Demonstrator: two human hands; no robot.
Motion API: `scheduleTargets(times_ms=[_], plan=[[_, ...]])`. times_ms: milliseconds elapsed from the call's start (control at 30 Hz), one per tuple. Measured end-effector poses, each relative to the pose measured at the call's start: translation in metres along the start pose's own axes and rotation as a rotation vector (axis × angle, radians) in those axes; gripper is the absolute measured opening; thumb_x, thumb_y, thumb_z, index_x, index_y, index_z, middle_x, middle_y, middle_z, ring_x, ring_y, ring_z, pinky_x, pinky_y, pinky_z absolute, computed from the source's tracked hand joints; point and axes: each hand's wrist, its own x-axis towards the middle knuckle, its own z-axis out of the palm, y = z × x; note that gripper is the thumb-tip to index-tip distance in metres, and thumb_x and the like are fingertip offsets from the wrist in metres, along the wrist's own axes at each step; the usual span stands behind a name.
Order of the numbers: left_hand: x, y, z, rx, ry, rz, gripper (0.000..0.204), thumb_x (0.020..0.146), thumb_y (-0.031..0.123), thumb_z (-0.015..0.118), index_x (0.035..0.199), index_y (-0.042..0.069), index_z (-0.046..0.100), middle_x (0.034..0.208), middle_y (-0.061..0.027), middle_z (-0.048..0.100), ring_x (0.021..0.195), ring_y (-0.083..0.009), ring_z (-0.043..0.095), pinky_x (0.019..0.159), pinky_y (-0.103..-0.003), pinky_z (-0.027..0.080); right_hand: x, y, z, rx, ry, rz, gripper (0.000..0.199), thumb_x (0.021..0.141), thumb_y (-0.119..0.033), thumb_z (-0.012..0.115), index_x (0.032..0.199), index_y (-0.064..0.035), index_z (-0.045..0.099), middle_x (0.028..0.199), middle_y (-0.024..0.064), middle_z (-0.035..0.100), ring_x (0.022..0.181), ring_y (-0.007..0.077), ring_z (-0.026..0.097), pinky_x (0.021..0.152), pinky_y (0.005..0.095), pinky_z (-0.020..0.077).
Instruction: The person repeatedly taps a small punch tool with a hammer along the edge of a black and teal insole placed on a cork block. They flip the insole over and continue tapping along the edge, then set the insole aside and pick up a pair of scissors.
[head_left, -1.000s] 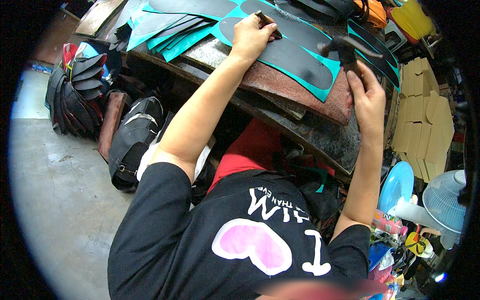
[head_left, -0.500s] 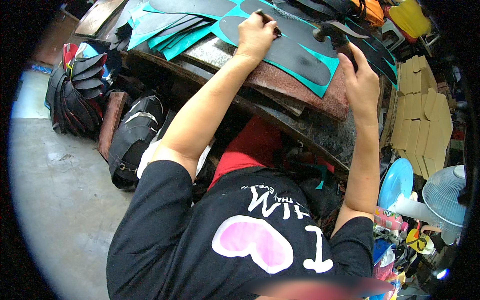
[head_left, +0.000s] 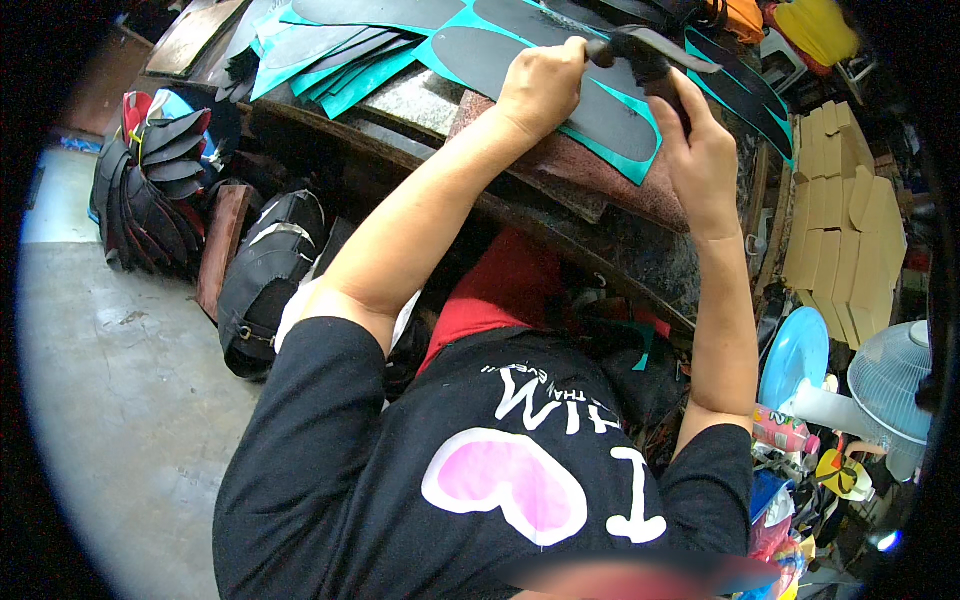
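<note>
My right hand (head_left: 705, 150) is wrapped round the dark handle of a claw hammer (head_left: 640, 58), whose striking face is beside my left fist. The claw curves away to the right. My left hand (head_left: 545, 88) is closed above the sheet, on a short dark rod-like tool that is now mostly hidden behind the fingers and the hammer head. Under both hands lies a black sheet with teal backing (head_left: 625, 150), showing sole-shaped outlines. A reddish-brown board (head_left: 655, 195) is beneath it on the bench.
Loose teal-backed pieces (head_left: 345, 75) are heaped on the bench at the left. A bundle of black curved pieces (head_left: 150, 185) and a black bag (head_left: 270, 285) stand below. To the right are folded cardboard boxes (head_left: 845, 225) and a fan (head_left: 890, 385).
My left hand has moved right along the sheet with the rod-like tool. The hammer has swung slightly left, bringing its head close to my left hand.
</note>
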Motion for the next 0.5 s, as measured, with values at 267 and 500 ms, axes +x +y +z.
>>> scheduleTargets(times_ms=[267, 500], plan=[[0.0, -0.02, 0.002, -0.739, 0.058, -0.519, 0.013, 0.086, 0.011, 0.069, 0.093, 0.001, 0.066, 0.078, -0.0121, 0.071, 0.067, -0.018, 0.071, 0.064, -0.031, 0.056, -0.004, 0.022, -0.034, 0.044, 0.167, -0.048, 0.039, 0.092, -0.033, 0.066, 0.123, -0.0102, 0.064, 0.099, 0.0169, 0.072, 0.087, 0.0317, 0.071, 0.076, 0.0355, 0.0531], [-0.001, 0.008, -0.001, -0.146, 0.048, -0.028, 0.013, 0.086, 0.016, 0.068, 0.09, 0.004, 0.065, 0.079, -0.0173, 0.068, 0.074, -0.0347, 0.068, 0.069, -0.039, 0.055, -0.006, -0.01, -0.023, 0.077, 0.355, -0.345, 0.035, 0.092, -0.024, 0.066, 0.122, -0.0059, 0.062, 0.094, 0.0137, 0.07, 0.085, 0.028, 0.067, 0.072, 0.0343, 0.0524]])
